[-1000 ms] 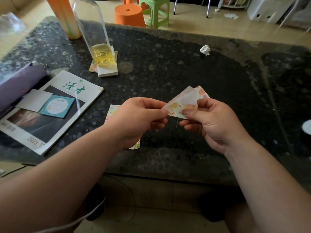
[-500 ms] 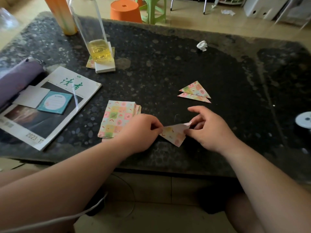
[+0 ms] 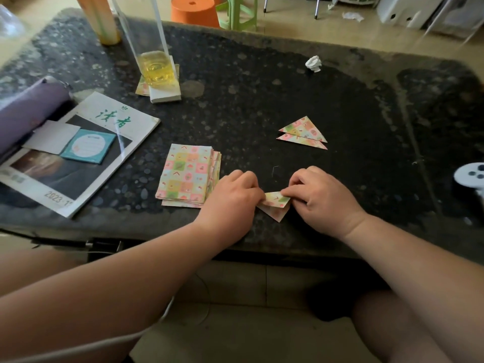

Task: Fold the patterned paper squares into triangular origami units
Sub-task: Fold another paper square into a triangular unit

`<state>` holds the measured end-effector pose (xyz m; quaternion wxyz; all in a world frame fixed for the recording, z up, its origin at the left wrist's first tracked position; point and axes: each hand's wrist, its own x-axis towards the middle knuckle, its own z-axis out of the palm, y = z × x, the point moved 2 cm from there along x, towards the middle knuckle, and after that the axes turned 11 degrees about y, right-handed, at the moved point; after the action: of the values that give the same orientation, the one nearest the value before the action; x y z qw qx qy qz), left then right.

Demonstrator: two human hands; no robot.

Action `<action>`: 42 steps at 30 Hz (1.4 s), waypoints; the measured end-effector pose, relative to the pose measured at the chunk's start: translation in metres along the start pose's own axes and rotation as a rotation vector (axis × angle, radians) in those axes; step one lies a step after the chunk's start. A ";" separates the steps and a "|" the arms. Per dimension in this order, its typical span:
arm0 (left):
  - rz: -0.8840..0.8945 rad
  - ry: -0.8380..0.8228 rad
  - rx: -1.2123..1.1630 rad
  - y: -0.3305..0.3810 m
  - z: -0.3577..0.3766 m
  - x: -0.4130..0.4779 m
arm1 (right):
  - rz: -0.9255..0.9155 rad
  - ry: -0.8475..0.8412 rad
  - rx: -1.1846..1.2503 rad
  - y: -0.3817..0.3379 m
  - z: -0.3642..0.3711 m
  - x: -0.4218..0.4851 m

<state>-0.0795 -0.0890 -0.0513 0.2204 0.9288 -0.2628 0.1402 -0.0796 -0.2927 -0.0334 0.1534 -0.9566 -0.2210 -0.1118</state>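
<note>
Head view, one moment at a dark speckled table (image 3: pixel 262 100).

Item 1, folded piece (image 3: pixel 275 203): a patterned paper, part-folded, lying flat near the table's front edge. A narrow band is doubled over along the top and a pale point juts toward the person.

Item 2, left hand (image 3: pixel 233 197): fingers curled, bearing on the left end of the folded piece. Its fingertips are hidden under the knuckles.

Item 3, right hand (image 3: pixel 323 197): fingers curled, thumb and forefinger nipping the right end of the band. The two hands sit close together with only the paper between them.

Item 4, stack of patterned squares (image 3: pixel 187 174): loosely squared, flat on the table, just left of the left hand.

Item 5, finished triangles (image 3: pixel 303 130): two, overlapping, lying beyond the right hand and well apart from it.

Item 6, magazine (image 3: pixel 123 121): at the left, with a teal card (image 3: pixel 87 145) and a white card (image 3: pixel 51 137) on its cover. A purple pouch (image 3: pixel 26 108) lies at its far left.

Item 7, clear bottle (image 3: pixel 155 66): holds yellow liquid and stands on a white block (image 3: pixel 165 95), which has a patterned sheet (image 3: pixel 142 88) beneath it.

Item 8, crumpled paper (image 3: pixel 313 63): a small white ball at the far side of the table.

Item 9, orange stool (image 3: pixel 195 7) and green stool (image 3: pixel 239 11): on the floor beyond the table.
</note>
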 end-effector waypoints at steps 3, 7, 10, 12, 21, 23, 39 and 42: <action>0.052 -0.060 0.053 0.007 0.002 -0.006 | -0.071 0.011 -0.005 0.004 0.002 -0.006; 0.061 -0.091 0.178 0.017 -0.004 -0.021 | -0.113 0.017 -0.001 0.007 0.002 -0.012; 0.061 -0.125 0.240 0.023 -0.008 -0.032 | -0.093 0.029 0.014 0.008 0.002 -0.014; 0.062 -0.207 0.231 0.028 -0.008 -0.037 | -0.065 0.023 0.030 0.009 0.003 -0.015; 0.106 -0.338 0.210 0.037 -0.005 -0.039 | 0.048 -0.052 0.104 0.011 -0.003 -0.012; 0.106 -0.353 0.216 0.037 -0.003 -0.040 | 0.091 -0.048 0.138 0.014 -0.005 -0.012; -0.514 -0.212 -0.200 0.000 -0.023 0.011 | 0.459 0.004 0.260 0.012 -0.009 -0.006; -0.589 -0.223 -0.226 -0.004 -0.023 0.015 | 0.483 0.118 0.209 0.000 -0.013 -0.008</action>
<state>-0.0686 -0.0811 -0.0272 0.3229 0.9442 -0.0194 -0.0618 -0.0887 -0.3004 -0.0241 0.2862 -0.9524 0.0128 -0.1038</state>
